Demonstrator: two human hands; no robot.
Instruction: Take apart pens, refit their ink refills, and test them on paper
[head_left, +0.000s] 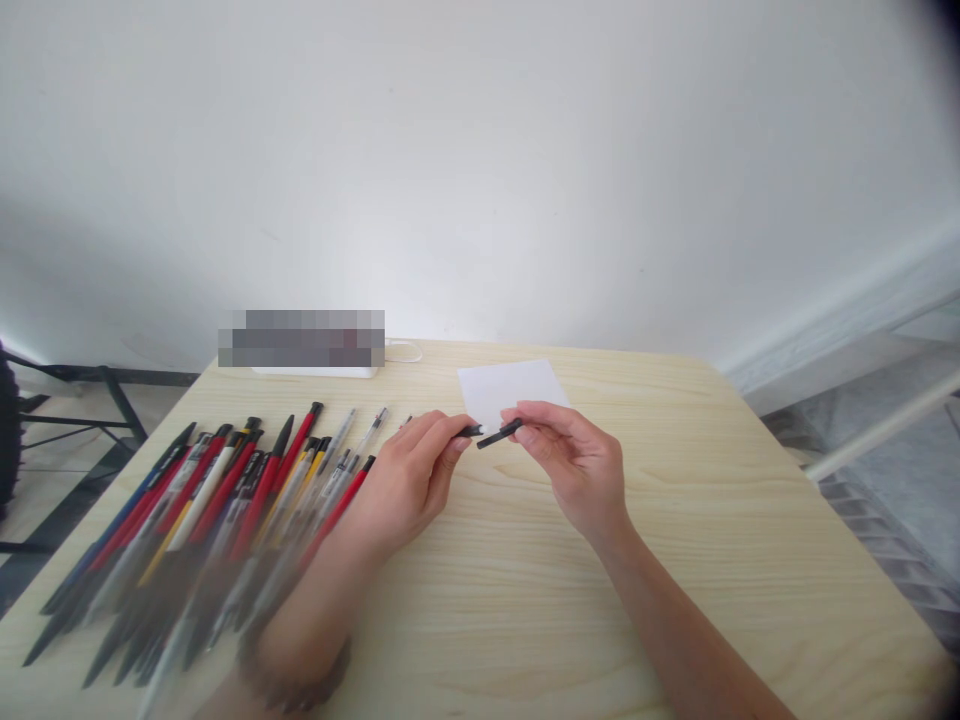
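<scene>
My left hand (409, 475) is closed with thumb and fingertips pinching a pen, of which only the black end (471, 431) shows; the rest is hidden by the hand. Just to its right, my right hand (577, 460) pinches a slim black pen cap (496, 435) that tilts down toward the left. The black end and the cap lie close together, with a small gap between them. Both hands are above the table in front of a white sheet of paper (510, 385), and the right fingers overlap its near edge.
Many pens with red, white, yellow, blue and clear barrels, one a red pen (300, 445), lie spread on the left of the wooden table (510, 600). A blurred-out object (315, 340) on a white base stands at the back left, beside a white cable (405, 350). A wall rises behind.
</scene>
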